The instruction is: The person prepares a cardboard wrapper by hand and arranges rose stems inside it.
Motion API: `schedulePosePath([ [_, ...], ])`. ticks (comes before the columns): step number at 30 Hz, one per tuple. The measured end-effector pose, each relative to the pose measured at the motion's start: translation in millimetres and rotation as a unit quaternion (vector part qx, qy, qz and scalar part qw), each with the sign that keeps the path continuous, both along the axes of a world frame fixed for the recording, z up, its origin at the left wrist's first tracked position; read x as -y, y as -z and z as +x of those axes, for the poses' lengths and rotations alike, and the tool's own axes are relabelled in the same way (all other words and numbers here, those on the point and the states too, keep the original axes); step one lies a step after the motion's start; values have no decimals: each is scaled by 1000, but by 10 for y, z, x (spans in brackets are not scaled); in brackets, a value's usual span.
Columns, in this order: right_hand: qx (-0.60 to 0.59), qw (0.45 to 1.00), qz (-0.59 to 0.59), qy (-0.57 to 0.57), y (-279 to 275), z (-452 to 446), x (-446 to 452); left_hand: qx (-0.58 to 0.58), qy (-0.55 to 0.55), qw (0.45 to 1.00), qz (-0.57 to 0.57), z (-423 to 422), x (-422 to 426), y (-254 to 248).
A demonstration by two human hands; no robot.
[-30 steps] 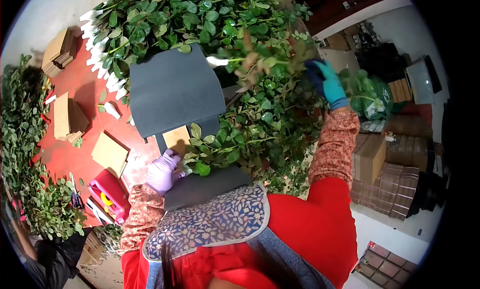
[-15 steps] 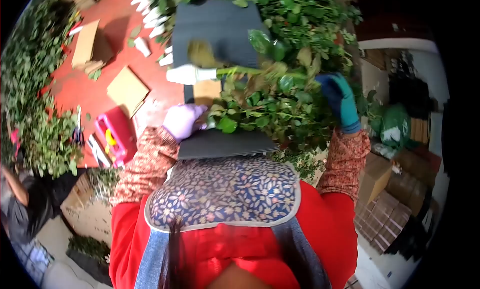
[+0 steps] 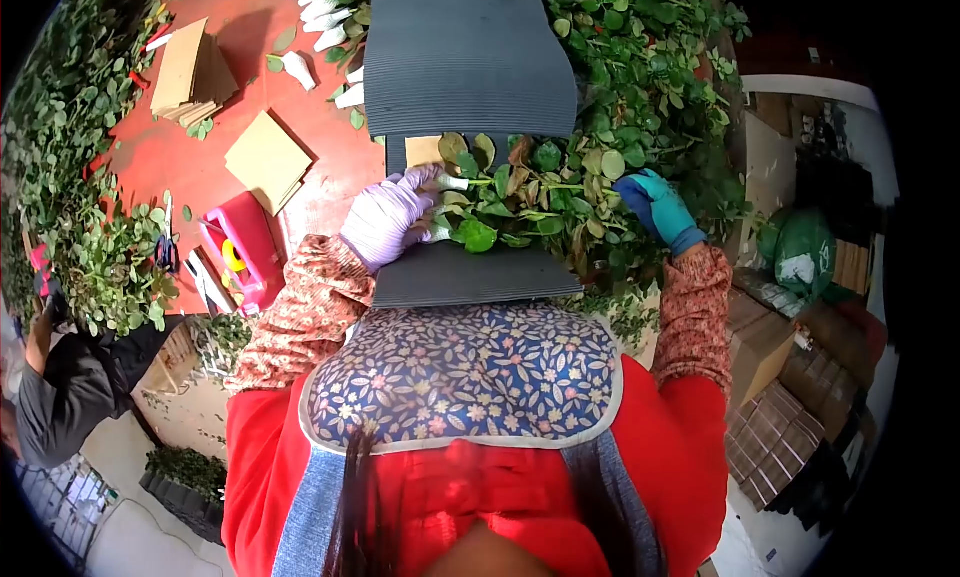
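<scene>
Leafy rose stems (image 3: pixel 545 202), their heads in white sleeves, lie across a strip of dark corrugated sheet. My left hand (image 3: pixel 385 219), in a lilac glove, is closed at the left end of the stems, with fingertips on a white-sleeved head (image 3: pixel 450 182). At the right end, my right hand (image 3: pixel 660 209) wears a blue and teal glove and is closed around a stem among the leaves. The near flap of corrugated sheet (image 3: pixel 475 277) lies against my flowered apron; the far flap (image 3: pixel 470 62) spreads beyond the stems. A piece of brown cardboard (image 3: pixel 423 151) shows between.
More leafy stems (image 3: pixel 650 87) are heaped behind and to the right. On the red table (image 3: pixel 330 167) are cardboard pieces (image 3: pixel 268 162), a pink holder (image 3: pixel 245 252), scissors (image 3: pixel 166 247) and a loose white-sleeved head (image 3: pixel 298 70). Another person (image 3: pixel 75 402) is at the left. Boxes (image 3: pixel 775 442) stand right.
The stem held above the sheet has come down onto the other stems. My left hand has moved up to its white head; my right hand has lowered with the stem's other end.
</scene>
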State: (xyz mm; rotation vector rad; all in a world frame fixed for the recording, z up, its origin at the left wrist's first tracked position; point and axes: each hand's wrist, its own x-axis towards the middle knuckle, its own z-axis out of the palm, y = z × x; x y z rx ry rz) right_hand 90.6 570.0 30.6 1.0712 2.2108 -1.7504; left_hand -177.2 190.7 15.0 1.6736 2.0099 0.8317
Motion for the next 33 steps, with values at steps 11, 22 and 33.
schedulePosePath([
  [11,-12,762,619,-191,-1125,-1143,-155,19,-4,999,-45,33,-35,-32],
  [22,266,695,553,-375,236,-2691,-379,32,-39,990,-129,57,-39,-201],
  [33,78,709,686,-145,-1055,-1160,-1184,29,-20,995,-97,41,12,-42],
])
